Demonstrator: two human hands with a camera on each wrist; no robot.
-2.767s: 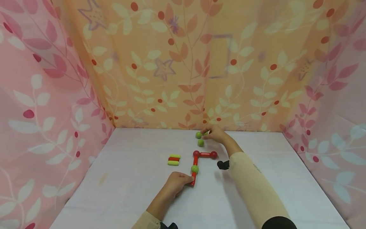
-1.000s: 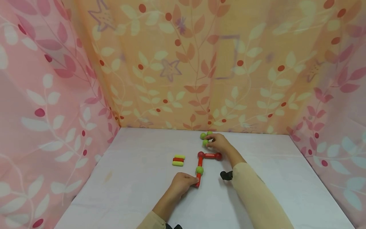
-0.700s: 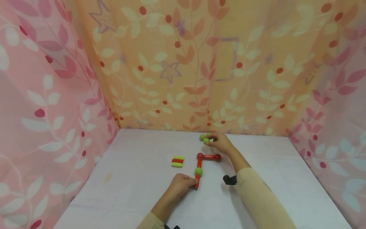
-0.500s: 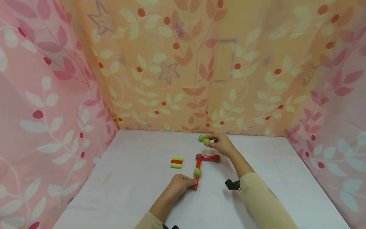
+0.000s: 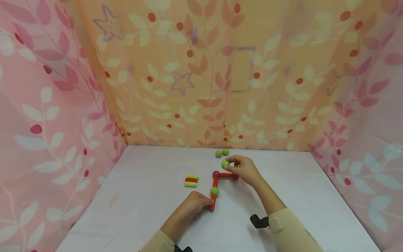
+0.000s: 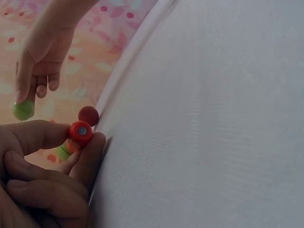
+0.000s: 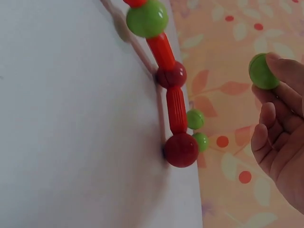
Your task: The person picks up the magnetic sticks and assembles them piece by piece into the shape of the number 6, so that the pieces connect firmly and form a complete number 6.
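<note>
My left hand (image 5: 194,204) pinches the near red magnetic rod (image 5: 213,202) between thumb and forefinger; its round end with a grey metal disc (image 6: 82,131) faces the left wrist camera. This rod joins a green ball (image 5: 214,191), followed by another red rod (image 5: 215,182) and a dark red ball (image 5: 216,174). From there a third red rod (image 7: 176,110) turns right to a second dark red ball (image 7: 181,150), partly covered by my right hand in the head view. My right hand (image 5: 248,170) holds a loose green ball (image 5: 225,164) with thumb and fingertips, above the table behind the chain.
Two green balls (image 5: 218,153) (image 5: 225,152) sit at the table's back edge. Left of the chain lie two yellow-green rods (image 5: 190,184) with a red rod (image 5: 191,180) between them. Patterned curtains (image 5: 176,105) enclose the white table (image 5: 141,196) at the back and sides.
My right hand has picked up the nearest of the three green balls and brought it toward me, away from the other two. The left hand keeps its pinch on the rod.
</note>
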